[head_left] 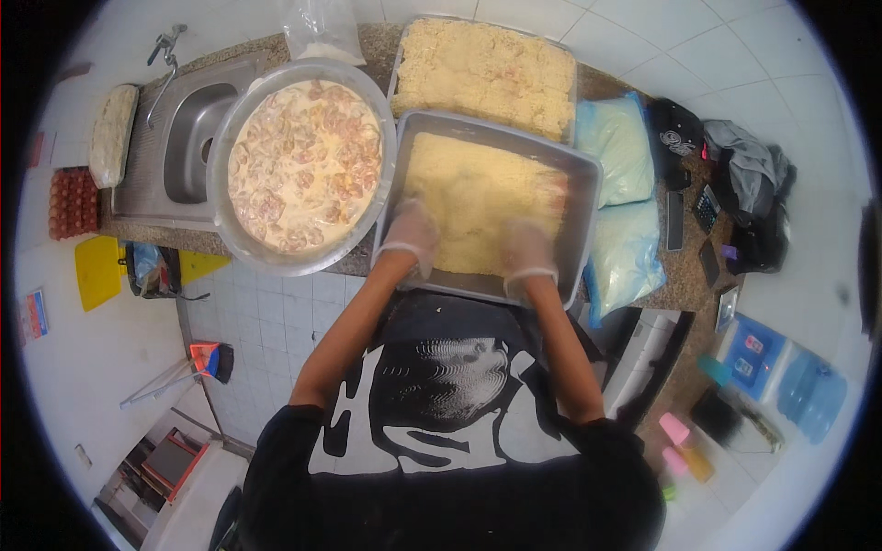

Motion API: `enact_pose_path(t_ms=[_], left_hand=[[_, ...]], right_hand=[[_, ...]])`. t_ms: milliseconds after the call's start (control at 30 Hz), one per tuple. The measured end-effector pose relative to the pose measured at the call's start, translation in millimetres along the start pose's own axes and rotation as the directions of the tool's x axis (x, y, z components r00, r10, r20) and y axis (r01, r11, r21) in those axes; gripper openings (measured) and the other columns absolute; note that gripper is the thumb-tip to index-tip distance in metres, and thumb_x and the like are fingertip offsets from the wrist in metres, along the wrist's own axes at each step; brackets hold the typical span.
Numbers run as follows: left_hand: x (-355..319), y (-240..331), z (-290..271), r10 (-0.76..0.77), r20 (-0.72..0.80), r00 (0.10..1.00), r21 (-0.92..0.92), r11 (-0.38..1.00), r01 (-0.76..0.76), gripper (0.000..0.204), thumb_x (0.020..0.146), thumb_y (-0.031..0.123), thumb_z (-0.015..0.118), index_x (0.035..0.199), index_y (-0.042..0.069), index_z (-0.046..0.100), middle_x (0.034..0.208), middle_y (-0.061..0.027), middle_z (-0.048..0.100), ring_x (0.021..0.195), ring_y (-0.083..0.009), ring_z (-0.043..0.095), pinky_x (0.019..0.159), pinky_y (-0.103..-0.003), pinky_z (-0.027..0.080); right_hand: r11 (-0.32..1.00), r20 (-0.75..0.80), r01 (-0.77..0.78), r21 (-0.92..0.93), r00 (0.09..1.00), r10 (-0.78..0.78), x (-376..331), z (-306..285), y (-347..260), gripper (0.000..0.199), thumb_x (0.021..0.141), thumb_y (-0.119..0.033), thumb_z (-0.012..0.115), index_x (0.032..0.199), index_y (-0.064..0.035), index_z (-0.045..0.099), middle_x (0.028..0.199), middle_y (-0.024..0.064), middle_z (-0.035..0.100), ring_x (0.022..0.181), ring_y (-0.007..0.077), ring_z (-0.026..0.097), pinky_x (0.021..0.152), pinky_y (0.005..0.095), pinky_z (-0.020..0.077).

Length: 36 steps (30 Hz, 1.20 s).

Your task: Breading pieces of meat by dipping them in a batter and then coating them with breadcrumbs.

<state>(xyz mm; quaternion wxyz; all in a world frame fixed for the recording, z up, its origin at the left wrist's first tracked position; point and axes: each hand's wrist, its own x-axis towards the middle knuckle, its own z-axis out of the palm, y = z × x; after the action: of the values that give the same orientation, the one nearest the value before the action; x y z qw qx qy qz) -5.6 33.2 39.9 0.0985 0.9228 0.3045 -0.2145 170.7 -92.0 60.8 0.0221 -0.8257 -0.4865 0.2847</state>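
Both my hands wear clear plastic gloves and are down in a grey plastic tub (581,225) holding pale yellow crumbs (469,188). My left hand (411,231) is at the tub's left side, its fingers smeared and partly hidden by crumbs. On the right, my right hand (529,250) is blurred by motion over the crumbs, so its fingers do not show clearly. Some reddish pieces show through along the tub's right side. Left of the tub stands a large metal bowl (219,170) of raw meat pieces (308,165) in creamy white batter.
Behind the tub is another tray filled with crumb-coated pieces (482,78). Bags of crumbs (625,248) lie against the tub's right side. A steel sink (191,138) and egg trays (73,202) are at the left. Phones, a calculator (706,208) and dark cloth items lie farther right.
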Motion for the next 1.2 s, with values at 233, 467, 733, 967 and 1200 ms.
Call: enact_pose_path(t_ms=[233, 467, 733, 967, 1200], left_hand=[[-10.7, 32.0, -10.9, 0.044, 0.352, 0.935, -0.159, 0.987, 0.014, 0.036, 0.077, 0.016, 0.055, 0.106, -0.004, 0.062, 0.108, -0.0264, 0.061, 0.105, -0.0366, 0.059, 0.09, -0.041, 0.047], [-12.7, 0.3, -36.9, -0.066, 0.182, 0.981, -0.57, 0.806, 0.159, 0.034, 0.079, 0.016, 0.047, 0.101, -0.005, 0.062, 0.101, -0.029, 0.06, 0.099, -0.0425, 0.058, 0.082, -0.045, 0.048], [-2.1, -21.8, -8.8, -0.215, -0.24, 0.947, -0.612, 0.791, 0.024, 0.05, 0.077, 0.008, 0.048, 0.126, -0.002, 0.042, 0.102, -0.0314, 0.056, 0.099, -0.0463, 0.053, 0.085, -0.048, 0.043], [-18.5, -27.3, -10.6, -0.283, -0.308, 0.908, -0.74, 0.671, -0.042, 0.051, 0.081, 0.013, 0.048, 0.129, -0.005, 0.039, 0.119, -0.0329, 0.049, 0.113, -0.0451, 0.047, 0.096, -0.045, 0.038], [-26.2, -14.4, 10.5, -0.388, -0.399, 0.831, -0.778, 0.622, -0.083, 0.047, 0.085, 0.014, 0.048, 0.13, 0.001, 0.04, 0.117, -0.0256, 0.054, 0.11, -0.042, 0.05, 0.092, -0.045, 0.04]], right_hand=[[0.991, 0.287, 0.126, 0.044, 0.949, -0.134, 3.0, 44.1, 4.7, 0.032, 0.082, -0.031, 0.054, 0.094, -0.0031, 0.067, 0.095, 0.0261, 0.063, 0.088, 0.0384, 0.063, 0.08, 0.047, 0.0482], [0.913, -0.147, 0.405, -0.056, 0.901, -0.409, 29.1, 64.5, 30.0, 0.045, 0.094, -0.036, 0.036, 0.107, -0.0009, 0.062, 0.1, 0.0228, 0.063, 0.093, 0.0374, 0.06, 0.082, 0.0474, 0.0453], [0.786, -0.262, 0.446, -0.428, 0.771, -0.58, 152.4, 54.5, -45.9, 0.025, 0.089, -0.023, 0.047, 0.109, -0.0128, 0.058, 0.103, 0.0127, 0.061, 0.088, 0.0279, 0.059, 0.073, 0.0436, 0.0432], [0.57, -0.389, 0.758, -0.317, 0.444, -0.807, 129.8, 71.0, -55.5, 0.027, 0.085, -0.033, 0.052, 0.108, -0.0212, 0.06, 0.087, 0.0075, 0.059, 0.078, 0.0244, 0.053, 0.072, 0.0397, 0.0383], [0.849, -0.375, 0.528, -0.007, 0.786, -0.492, 133.2, 82.4, -59.9, 0.027, 0.085, -0.023, 0.053, 0.105, -0.0058, 0.061, 0.103, 0.014, 0.062, 0.096, 0.0272, 0.059, 0.081, 0.0412, 0.0454]])
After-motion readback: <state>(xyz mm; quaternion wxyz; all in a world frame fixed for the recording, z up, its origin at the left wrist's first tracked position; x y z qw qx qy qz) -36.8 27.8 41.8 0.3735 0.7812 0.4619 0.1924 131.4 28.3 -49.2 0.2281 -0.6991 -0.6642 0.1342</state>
